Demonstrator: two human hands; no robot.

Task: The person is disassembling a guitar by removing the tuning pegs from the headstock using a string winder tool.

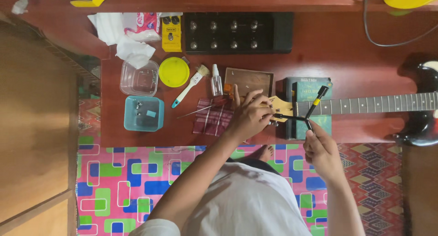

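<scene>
An electric guitar lies across the red table, its neck (378, 102) running right and its pale headstock (282, 109) resting on a green box (310, 87). My left hand (248, 115) grips the headstock from the left, fingers over its top edge. My right hand (321, 149) holds a black string winder (315, 106) with a yellow band, whose arm reaches to the headstock's lower edge.
Left of my hands lie a plaid cloth (213, 117), a small brown tray (248, 81), a dropper bottle (216, 81), a brush (189, 86), a yellow lid (174, 72), a clear tub (139, 78) and a teal tub (143, 113). A black pedalboard (237, 33) and yellow pedal (171, 34) sit behind.
</scene>
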